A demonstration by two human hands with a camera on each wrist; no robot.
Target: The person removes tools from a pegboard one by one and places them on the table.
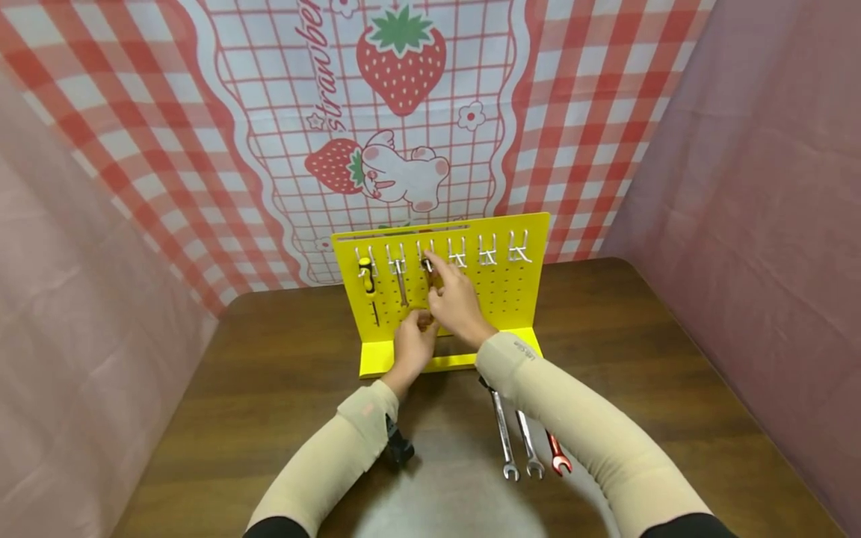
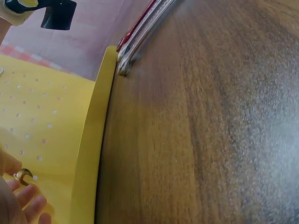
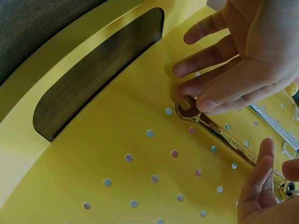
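A gold combination wrench (image 3: 224, 135) hangs against the yellow pegboard (image 3: 140, 154), its ring end on a white hook prong. At its lower, open end is my left hand (image 1: 414, 340), thumb and fingertips pinching the jaw. In the right wrist view this left hand (image 3: 252, 56) comes from the top right. My right hand (image 1: 460, 299) is up at the ring end, index finger extended toward the hook. There, the right hand's fingers (image 3: 259, 186) lie fairly straight beside the shaft, the thumb on the other side. The left wrist view shows only part of the left hand (image 2: 18, 200).
Left of the gold wrench hang a yellow-black screwdriver (image 1: 366, 276) and a silver wrench (image 1: 401, 284). Several white hooks (image 1: 487, 250) line the board's right half. Two silver wrenches (image 1: 504, 441) and a red one (image 1: 558, 456) lie on the wooden table (image 1: 269, 388) near the right forearm.
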